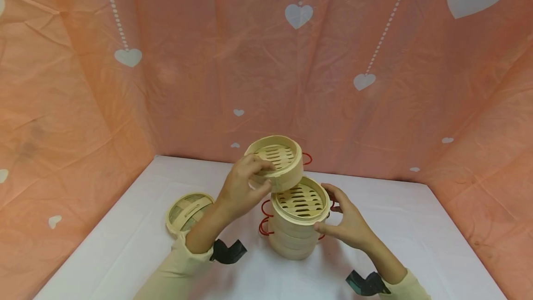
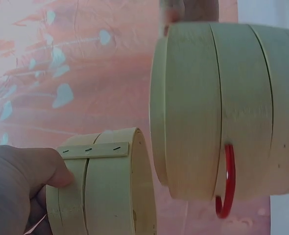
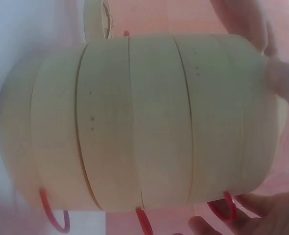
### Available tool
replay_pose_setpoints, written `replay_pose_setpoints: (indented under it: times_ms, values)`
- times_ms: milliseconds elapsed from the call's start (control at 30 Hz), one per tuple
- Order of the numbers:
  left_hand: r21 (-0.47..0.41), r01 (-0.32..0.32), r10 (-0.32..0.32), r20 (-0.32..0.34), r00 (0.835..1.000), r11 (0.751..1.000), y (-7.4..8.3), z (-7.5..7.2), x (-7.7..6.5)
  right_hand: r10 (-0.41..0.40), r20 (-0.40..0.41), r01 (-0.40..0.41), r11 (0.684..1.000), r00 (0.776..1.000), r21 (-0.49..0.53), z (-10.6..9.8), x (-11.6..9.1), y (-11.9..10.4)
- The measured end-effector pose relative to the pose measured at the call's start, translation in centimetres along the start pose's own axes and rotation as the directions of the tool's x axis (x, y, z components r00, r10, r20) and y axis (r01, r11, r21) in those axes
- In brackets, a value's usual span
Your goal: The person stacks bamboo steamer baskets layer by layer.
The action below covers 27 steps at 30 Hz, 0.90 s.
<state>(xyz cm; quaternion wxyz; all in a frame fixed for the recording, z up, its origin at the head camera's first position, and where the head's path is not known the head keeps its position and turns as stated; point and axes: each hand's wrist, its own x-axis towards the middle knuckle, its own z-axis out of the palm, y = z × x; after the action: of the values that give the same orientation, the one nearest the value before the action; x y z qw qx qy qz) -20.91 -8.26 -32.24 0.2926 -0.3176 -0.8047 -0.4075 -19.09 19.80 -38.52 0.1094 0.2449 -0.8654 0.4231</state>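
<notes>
My left hand (image 1: 243, 184) holds a small round bamboo steamer basket (image 1: 291, 178) by its near left wall, thumb outside and fingers over the rim. This basket is tilted, with a slatted floor and a red handle (image 1: 308, 158) on its far right. It is raised above the back left of a stack of bamboo steamer baskets (image 1: 291, 237); in the left wrist view a gap shows between the held basket (image 2: 110, 191) and the stack (image 2: 193, 107). With thumb in front and fingers behind, my right hand (image 1: 351, 221) grips the stack's upper right side.
A round woven bamboo lid (image 1: 185, 216) with a strap across it lies left of the stack, partly behind my left forearm. Red loop handles (image 1: 265, 227) stick out from the stack's sides. Pink cloth with white hearts (image 1: 298, 15) walls the white table (image 1: 399, 226).
</notes>
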Motion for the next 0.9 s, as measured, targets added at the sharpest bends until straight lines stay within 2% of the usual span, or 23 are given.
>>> replay_pose_setpoints:
  times_ms: [467,767,900]
  values:
    - [0.000,-0.070,0.069,0.075,0.995,0.998,1.6,1.0,-0.6,0.020,0.024,-0.021,0.998,1.000,0.063,-0.3,0.0,0.3]
    - [-0.007,-0.119,0.119,0.080,0.990,0.993,2.3,1.4,-1.0,0.031,0.025,-0.033,0.996,0.999,0.079,-0.2,0.3,0.5]
    - [-0.010,-0.114,0.114,0.095,0.989,0.993,2.6,1.6,-1.1,0.046,0.020,-0.047,0.996,0.999,0.072,-0.1,0.2,0.5]
